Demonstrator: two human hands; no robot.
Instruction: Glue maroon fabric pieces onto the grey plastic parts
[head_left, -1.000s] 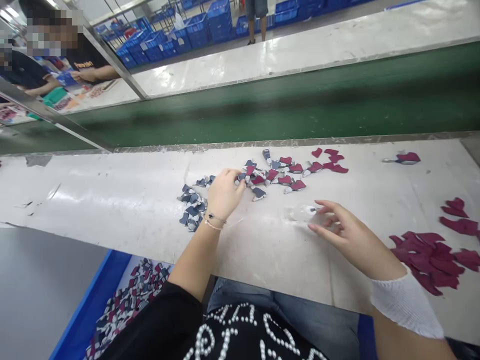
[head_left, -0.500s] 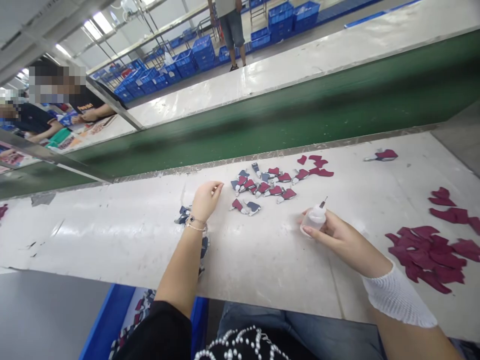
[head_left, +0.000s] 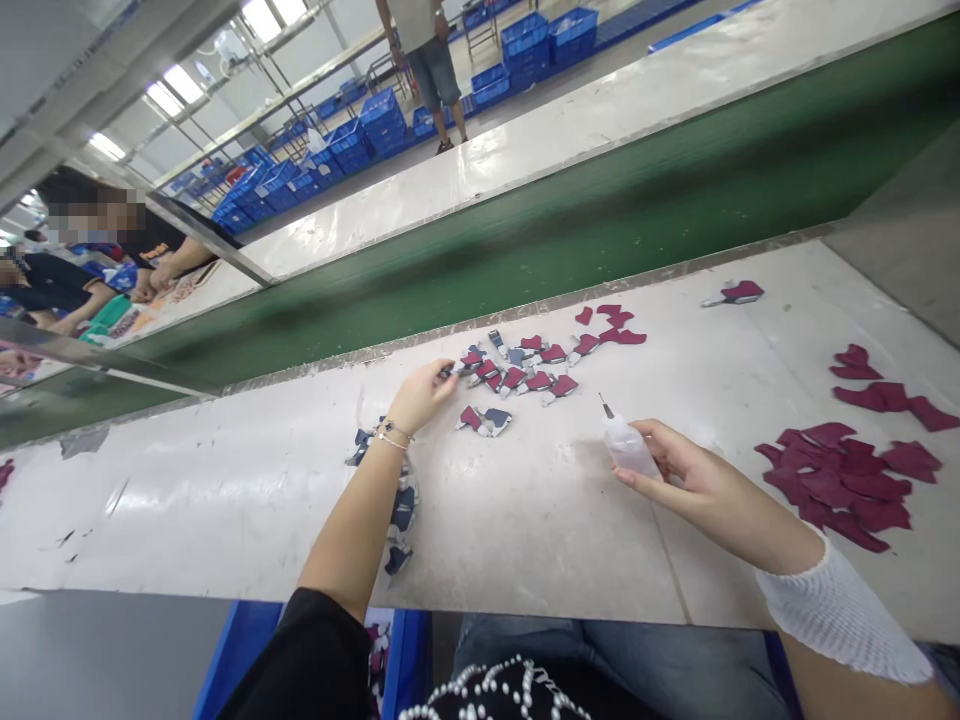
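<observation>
Two hands I'm tracking: right hand (head_left: pixel 694 472) is wrapping a bottle (head_left: pixel 630 449), nozzle (head_left: pixel 604 408) tilting far-left toward the pieces (head_left: pixel 517 368); left hand (head_left: pixel 420 397) is pinching at their edge, hold unclear.

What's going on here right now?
A person is working at a white bench. Their right hand holds a small plastic squeeze bottle with a thin metal nozzle. Their left hand is at the edge of a scatter of small maroon-and-navy pieces; whether its fingers hold one is hard to tell. A pile of maroon cutouts lies further right.
</observation>
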